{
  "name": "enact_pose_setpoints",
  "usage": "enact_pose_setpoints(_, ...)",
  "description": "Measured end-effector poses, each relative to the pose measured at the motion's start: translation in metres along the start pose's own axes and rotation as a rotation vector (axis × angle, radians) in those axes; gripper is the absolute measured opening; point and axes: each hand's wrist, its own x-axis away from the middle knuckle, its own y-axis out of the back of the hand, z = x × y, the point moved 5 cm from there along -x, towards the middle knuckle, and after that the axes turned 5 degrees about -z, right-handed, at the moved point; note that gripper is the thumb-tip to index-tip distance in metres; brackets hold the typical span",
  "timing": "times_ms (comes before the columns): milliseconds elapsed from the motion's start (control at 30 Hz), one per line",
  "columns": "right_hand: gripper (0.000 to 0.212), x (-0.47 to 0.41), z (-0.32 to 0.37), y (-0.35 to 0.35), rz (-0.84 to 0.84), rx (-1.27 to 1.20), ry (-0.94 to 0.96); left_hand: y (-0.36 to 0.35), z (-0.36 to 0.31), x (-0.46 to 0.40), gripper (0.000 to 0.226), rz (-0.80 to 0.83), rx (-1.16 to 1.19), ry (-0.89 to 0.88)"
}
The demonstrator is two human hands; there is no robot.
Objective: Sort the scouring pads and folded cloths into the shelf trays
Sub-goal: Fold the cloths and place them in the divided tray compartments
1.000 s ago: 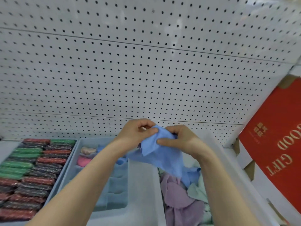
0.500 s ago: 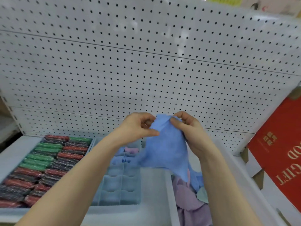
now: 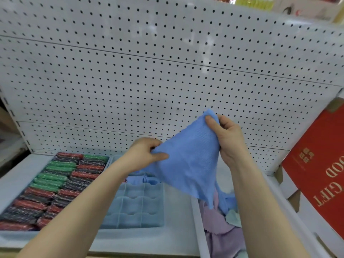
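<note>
both hands are pinching the blue cloth, right hand now lifting its corner toward one o'clock while left hand is holding the nine o'clock edge; it is spreading open above the divided tray, probably readying a fold.

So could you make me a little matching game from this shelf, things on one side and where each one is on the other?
Things:
1. blue woven cloth
2. red and green scouring pads
3. pale blue divided plastic tray
4. red cardboard gift box

Places:
A. far right, leaning
B. held up in both hands
C. middle of the shelf
D. left tray, in rows

Pairs: 1-B, 2-D, 3-C, 4-A
</note>
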Motion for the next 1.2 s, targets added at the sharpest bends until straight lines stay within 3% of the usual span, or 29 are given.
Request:
enact_pose_setpoints(67,0.010,0.002,0.000,0.007,-0.052,-0.006,-0.014,0.013,0.017,-0.002,0.026,-0.085,0.034,0.064)
enact_pose_setpoints(133,0.012,0.005,0.000,0.008,0.014,0.008,-0.002,0.025,0.027,-0.004,0.011,-0.189,0.047,0.091)
enact_pose_setpoints(200,0.011,0.016,0.000,-0.005,0.299,0.030,0.004,0.035,0.028,-0.005,0.014,-0.326,0.002,0.082)
enact_pose_setpoints(300,0.014,0.050,-0.007,-0.036,0.866,0.196,-0.098,0.044,0.017,-0.006,0.021,-0.447,-0.069,0.064)
enact_pose_setpoints(367,0.016,0.061,-0.015,-0.047,0.996,0.324,-0.107,0.043,0.005,-0.007,0.030,-0.424,0.007,0.030)
enact_pose_setpoints(533,0.014,0.035,-0.012,-0.051,0.492,0.192,0.022,0.030,-0.038,0.000,0.037,-0.190,0.266,-0.117)
enact_pose_setpoints(700,0.011,0.025,-0.003,-0.047,0.248,0.215,0.171,0.028,-0.056,0.010,0.033,-0.070,0.442,-0.185)
enact_pose_setpoints(800,0.020,0.026,-0.001,-0.047,0.212,0.171,0.187,0.028,-0.061,0.011,0.021,-0.057,0.512,-0.230)
enact_pose_setpoints(933,0.016,0.026,-0.003,-0.048,0.222,0.175,0.173,0.029,-0.061,0.011,0.054,-0.049,0.512,-0.269)
enact_pose_setpoints(1067,0.017,0.025,-0.003,-0.047,0.290,0.124,0.121,0.030,-0.064,0.012,0.071,-0.047,0.421,-0.329)
enact_pose_setpoints(1200,0.034,0.023,-0.002,-0.044,0.321,0.091,0.042,0.034,-0.070,0.014,0.084,-0.079,0.346,-0.365)
